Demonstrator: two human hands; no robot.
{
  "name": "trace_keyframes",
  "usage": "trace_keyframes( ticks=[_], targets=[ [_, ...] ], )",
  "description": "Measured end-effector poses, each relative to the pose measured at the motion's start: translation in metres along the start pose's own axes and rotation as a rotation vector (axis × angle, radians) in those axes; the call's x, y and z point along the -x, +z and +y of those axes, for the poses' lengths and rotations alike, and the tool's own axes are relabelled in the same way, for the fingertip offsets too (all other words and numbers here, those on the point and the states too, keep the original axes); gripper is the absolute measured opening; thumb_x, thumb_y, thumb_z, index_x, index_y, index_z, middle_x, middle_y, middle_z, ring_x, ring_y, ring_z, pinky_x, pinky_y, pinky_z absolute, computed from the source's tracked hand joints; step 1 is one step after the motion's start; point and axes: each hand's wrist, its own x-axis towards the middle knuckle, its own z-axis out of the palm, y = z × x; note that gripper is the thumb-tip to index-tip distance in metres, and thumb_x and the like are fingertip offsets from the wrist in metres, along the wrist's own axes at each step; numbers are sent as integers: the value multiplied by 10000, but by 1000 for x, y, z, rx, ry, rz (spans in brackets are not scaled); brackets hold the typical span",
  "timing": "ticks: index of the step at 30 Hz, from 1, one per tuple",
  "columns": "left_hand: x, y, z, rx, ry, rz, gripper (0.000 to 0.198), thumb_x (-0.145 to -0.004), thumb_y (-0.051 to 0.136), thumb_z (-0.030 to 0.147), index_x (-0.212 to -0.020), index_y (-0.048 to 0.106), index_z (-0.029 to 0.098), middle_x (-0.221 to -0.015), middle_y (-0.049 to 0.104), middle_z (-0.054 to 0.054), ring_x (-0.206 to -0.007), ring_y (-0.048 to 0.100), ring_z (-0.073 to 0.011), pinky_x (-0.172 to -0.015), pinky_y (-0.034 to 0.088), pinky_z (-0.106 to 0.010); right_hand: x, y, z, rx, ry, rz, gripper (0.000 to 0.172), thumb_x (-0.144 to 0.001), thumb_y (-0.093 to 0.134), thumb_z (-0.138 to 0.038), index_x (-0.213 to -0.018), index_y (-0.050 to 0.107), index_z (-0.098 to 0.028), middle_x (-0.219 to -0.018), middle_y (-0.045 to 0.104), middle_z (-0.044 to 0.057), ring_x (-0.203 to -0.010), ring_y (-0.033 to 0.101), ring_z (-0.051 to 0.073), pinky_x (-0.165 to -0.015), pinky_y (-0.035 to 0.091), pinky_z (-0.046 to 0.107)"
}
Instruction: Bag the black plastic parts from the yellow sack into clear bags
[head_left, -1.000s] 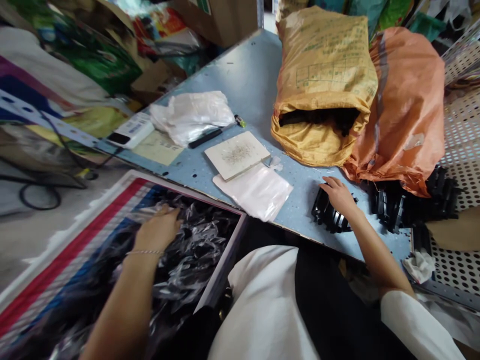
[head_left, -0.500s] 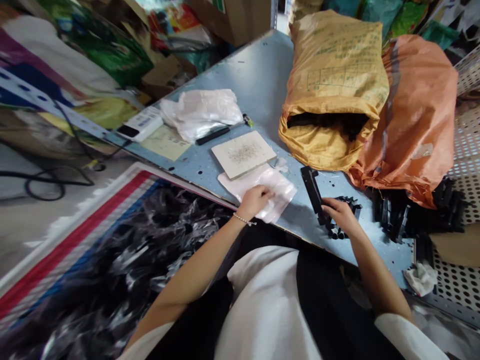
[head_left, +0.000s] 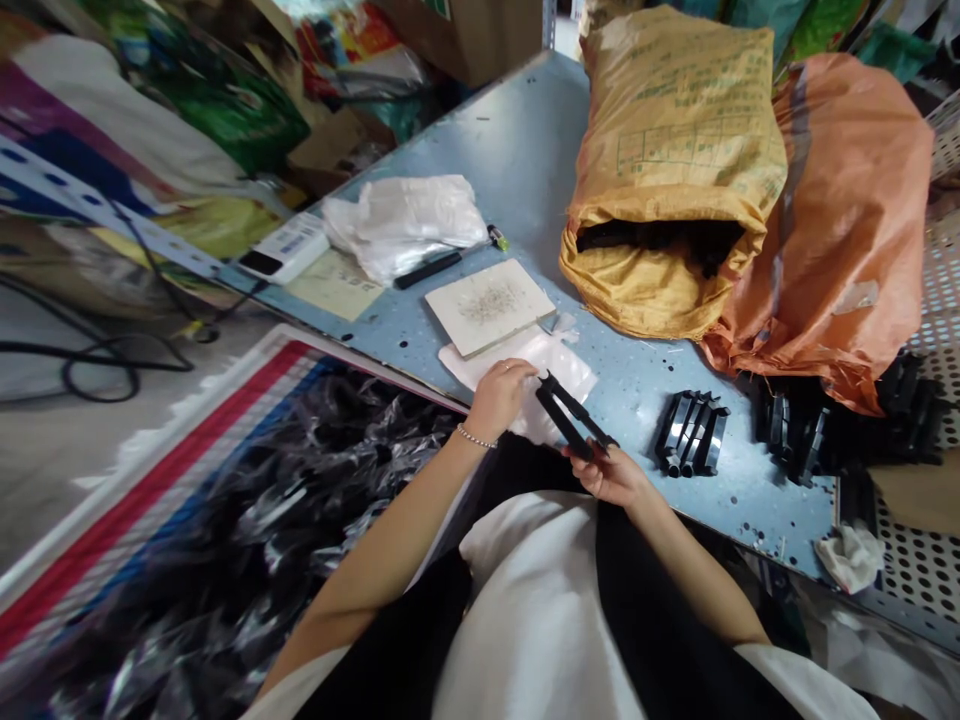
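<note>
Now the right hand [head_left: 611, 476] pinches a black plastic frame [head_left: 571, 420], moved closer to a pale plastic bag [head_left: 577, 375] under the pressed-together fingers [head_left: 519, 368] of the left hand [head_left: 496, 402].

Unreadable green print [head_left: 694, 140] on yellow sack [head_left: 645, 295]

your l hand [head_left: 501, 400] is out front over the table edge, back of hand up, wrist bent slightly, fingers [head_left: 523, 369] loosely fwd & lightly curled, no tight grip. thin chain bracelet [head_left: 475, 437] sits on your l wrist. l forearm [head_left: 390, 550] runs up diagonally from bottom left, bare, w/ white sleeve [head_left: 300, 690] at the low end. your r hand [head_left: 606, 475] is palm up & turned in, fingers [head_left: 592, 462] curled closed on a grip. r forearm [head_left: 694, 565] comes in from bottom right, also bare, white sleeve [head_left: 795, 690] near the frame edge. both hands are near each other, not touching.
</note>
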Motion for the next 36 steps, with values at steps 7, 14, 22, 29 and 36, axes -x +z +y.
trace_keyframes(
  ticks=[7, 14, 22, 29, 36],
  targets=[
    [37, 9, 47, 43, 367, -51, 419, -980, 379, 125, -1336, 587, 198, -1285, 642, -118, -1189, 600, -200, -1049, 513, -408, -19, 5, -1, -18, -120, 48, 307, -774, 789, -297, -949, 644, -92, -695, 588, 7, -533, 450, 51, -429, 410, 112],
    [67, 20, 70, 280, 262, -44, 409, -961, 417, 101, -1308, 593, 228, -1219, 605, -105, -1170, 583, -183, -1028, 504, -368, -12, 26, 6, 162, -510, 188, 241, -734, 785, -317, -782, 585, -189, -641, 530, -39, -516, 426, 64, -420, 390, 136],
    [79, 18, 75, 409, 188, -132, 467, -909, 451, 93, -1353, 514, 222, -1037, 597, -63, -838, 586, -134, -787, 537, -283, -11, 40, 5, 685, -765, 478, 208, -777, 724, -372, -785, 639, -182, -684, 578, -21, -592, 489, 106, -513, 416, 199],
    [81, -30, 97, 7, 211, -167, 220, -933, 581, 295, -1122, 666, 223, -917, 567, -45, -838, 593, -161, -801, 547, -296, 10, 47, 10, 1156, -662, 279, 320, -843, 673, -385, -1099, 694, -194, -858, 688, 20, -739, 609, 157, -690, 509, 282],
    [118, -141, -13, -404, -150, -39, 288, -876, 559, 516, -916, 704, 271, -851, 649, -41, -783, 624, -225, -742, 551, -340, 55, 25, -18, 1133, -664, 444, 333, -884, 656, -419, -1142, 704, -215, -886, 718, 49, -745, 643, 172, -732, 537, 328]
  ],
)
